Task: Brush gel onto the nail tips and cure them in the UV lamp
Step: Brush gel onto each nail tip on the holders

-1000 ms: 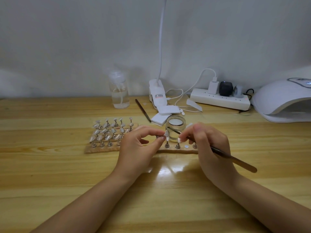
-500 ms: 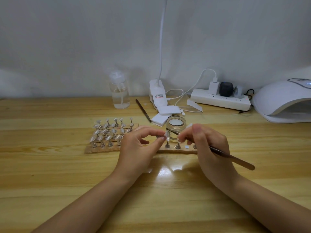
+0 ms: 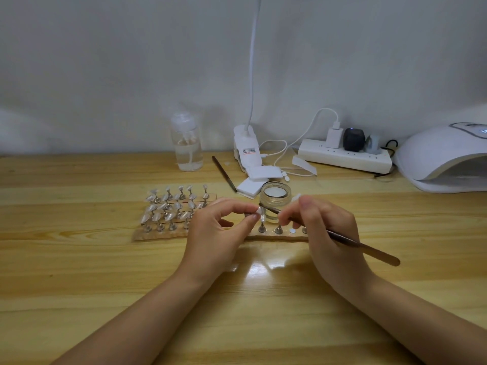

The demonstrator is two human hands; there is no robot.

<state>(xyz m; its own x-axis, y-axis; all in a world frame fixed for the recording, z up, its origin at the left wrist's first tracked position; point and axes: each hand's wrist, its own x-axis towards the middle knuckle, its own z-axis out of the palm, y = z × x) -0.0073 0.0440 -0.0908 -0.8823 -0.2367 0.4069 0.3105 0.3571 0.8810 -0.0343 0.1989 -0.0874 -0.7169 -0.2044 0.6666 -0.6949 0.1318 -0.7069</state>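
- Pale wooden surface (image 3: 79,259) against a plain white wall carries the work.
- Left hand (image 3: 216,233) pinches a small clear nail tip (image 3: 259,213) on its metal stand between thumb and forefinger.
- Right hand (image 3: 326,233) grips a slim brown gel brush (image 3: 350,242), bristle end at the tip.
- Open glass gel jar (image 3: 275,204) stands just behind.
- Many tips on the wooden holder board (image 3: 158,234) await coating, by appearance.
- White domed UV lamp (image 3: 442,159) sits well apart at right; no tips are visible inside, so curing appears outstanding.

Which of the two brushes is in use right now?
The brown-handled brush gripped in the right hand, bristles at the held nail tip; the other thin dark brush lies untouched behind.
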